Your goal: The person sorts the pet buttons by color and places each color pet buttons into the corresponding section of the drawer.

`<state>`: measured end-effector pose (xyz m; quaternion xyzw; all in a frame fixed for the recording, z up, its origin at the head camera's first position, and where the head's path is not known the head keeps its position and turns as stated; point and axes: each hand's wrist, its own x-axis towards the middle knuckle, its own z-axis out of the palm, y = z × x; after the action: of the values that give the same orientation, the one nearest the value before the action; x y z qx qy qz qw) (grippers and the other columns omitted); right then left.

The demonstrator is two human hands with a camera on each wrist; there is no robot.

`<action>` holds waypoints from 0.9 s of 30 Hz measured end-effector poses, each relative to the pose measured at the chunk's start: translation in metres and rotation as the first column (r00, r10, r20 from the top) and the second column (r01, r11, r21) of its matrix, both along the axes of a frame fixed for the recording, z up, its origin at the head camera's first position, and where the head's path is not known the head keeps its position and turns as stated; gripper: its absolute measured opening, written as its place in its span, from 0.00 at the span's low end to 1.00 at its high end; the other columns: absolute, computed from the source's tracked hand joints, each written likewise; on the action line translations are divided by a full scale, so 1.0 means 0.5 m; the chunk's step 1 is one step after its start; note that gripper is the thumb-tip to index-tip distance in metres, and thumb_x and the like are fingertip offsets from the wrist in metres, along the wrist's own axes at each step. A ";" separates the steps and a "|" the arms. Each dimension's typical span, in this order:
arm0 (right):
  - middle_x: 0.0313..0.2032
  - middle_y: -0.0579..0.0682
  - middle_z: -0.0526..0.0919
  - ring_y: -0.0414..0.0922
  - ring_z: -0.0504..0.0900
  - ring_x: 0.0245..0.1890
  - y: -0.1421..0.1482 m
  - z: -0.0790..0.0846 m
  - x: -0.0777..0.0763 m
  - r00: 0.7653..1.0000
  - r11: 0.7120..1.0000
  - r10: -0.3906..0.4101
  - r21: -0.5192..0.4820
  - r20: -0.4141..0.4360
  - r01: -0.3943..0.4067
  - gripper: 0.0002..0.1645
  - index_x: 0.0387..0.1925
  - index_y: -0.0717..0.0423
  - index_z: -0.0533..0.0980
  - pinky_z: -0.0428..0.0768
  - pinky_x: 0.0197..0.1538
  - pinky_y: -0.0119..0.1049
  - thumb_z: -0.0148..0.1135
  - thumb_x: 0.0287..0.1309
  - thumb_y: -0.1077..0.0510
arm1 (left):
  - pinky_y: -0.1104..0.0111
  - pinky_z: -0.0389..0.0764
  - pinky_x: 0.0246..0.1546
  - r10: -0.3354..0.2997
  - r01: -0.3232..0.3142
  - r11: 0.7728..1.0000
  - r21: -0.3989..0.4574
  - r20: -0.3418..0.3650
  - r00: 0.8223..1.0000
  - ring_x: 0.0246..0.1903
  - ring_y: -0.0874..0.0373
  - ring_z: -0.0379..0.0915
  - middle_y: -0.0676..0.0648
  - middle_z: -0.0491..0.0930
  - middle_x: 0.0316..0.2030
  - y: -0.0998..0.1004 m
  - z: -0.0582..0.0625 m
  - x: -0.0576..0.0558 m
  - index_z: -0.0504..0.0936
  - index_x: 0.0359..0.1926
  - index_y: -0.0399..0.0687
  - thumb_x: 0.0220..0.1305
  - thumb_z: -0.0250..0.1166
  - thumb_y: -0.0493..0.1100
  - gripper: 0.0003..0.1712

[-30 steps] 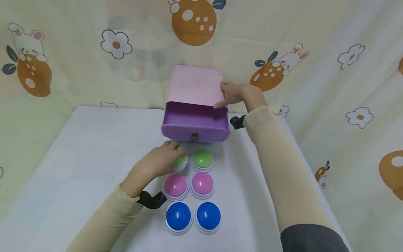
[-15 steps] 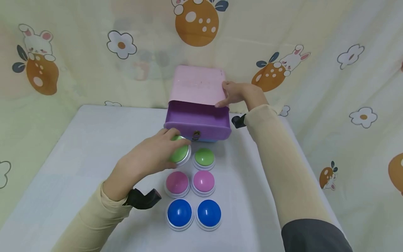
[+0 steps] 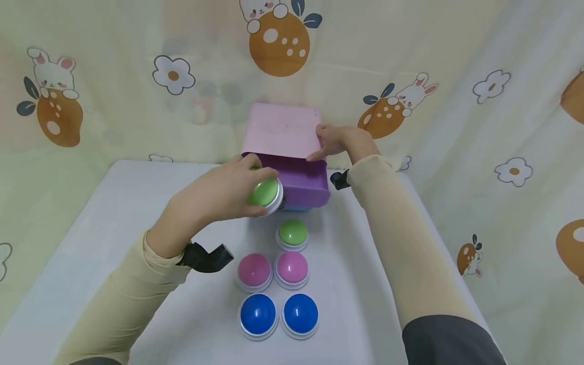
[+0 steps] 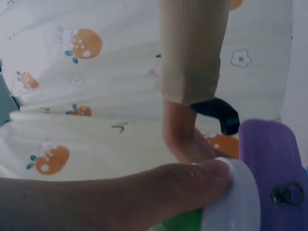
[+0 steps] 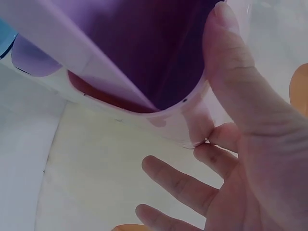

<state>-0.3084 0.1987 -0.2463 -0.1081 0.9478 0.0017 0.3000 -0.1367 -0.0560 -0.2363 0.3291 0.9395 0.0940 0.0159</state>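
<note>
A white counter (image 3: pixel 182 324) stands before a patterned curtain (image 3: pixel 118 101). The left grip (image 3: pixel 214 192) clasps a tilted green light (image 3: pixel 264 191) near the pulled-out purple drawer (image 3: pixel 305 196); the right grip (image 3: pixel 335 141) pinches the pink cabinet (image 3: pixel 283 129) along its side. Carried too low, the light might strike the drawer's front and slip loose.

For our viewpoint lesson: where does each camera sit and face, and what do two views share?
Head: worn on head, facing forward-down; left hand, right hand, sleeves show.
Left wrist: on that wrist, facing curtain and purple drawer; left hand, right arm show.
Right wrist: on that wrist, facing into the drawer; right hand shows.
Wrist views share the drawer.
</note>
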 end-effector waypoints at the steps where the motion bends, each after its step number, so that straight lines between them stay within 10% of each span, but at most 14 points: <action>1: 0.75 0.59 0.36 0.57 0.40 0.74 0.000 -0.001 0.000 1.000 1.000 -0.005 0.000 0.001 0.005 0.67 0.74 0.55 0.32 0.48 0.73 0.56 0.58 0.52 0.28 | 0.60 0.79 0.48 0.002 -0.002 1.000 0.003 -0.003 1.000 0.49 0.48 0.71 0.41 0.72 0.53 0.000 0.001 -0.010 0.72 0.62 0.54 0.52 0.71 0.54 0.36; 11: 0.74 0.61 0.33 0.57 0.38 0.74 0.000 -0.004 0.002 1.000 1.000 -0.001 -0.023 0.006 0.001 0.66 0.73 0.57 0.33 0.46 0.73 0.56 0.58 0.53 0.30 | 0.60 0.78 0.46 0.053 -0.053 0.996 0.075 -0.003 0.999 0.48 0.46 0.70 0.40 0.71 0.53 -0.007 -0.026 -0.089 0.68 0.64 0.50 0.53 0.69 0.53 0.38; 27: 0.74 0.60 0.31 0.56 0.35 0.75 0.004 -0.007 0.000 1.000 1.000 -0.009 -0.024 0.004 0.009 0.68 0.74 0.56 0.29 0.45 0.74 0.56 0.58 0.52 0.28 | 0.55 0.77 0.49 0.147 -0.136 0.979 0.149 -0.068 0.987 0.52 0.43 0.70 0.40 0.71 0.57 -0.006 -0.058 -0.128 0.69 0.62 0.51 0.52 0.70 0.55 0.38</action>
<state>-0.3082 0.2007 -0.2498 -0.1072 0.9476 -0.0111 0.3006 -0.2008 -0.0588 -0.2651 0.2651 0.9512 0.1494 -0.0519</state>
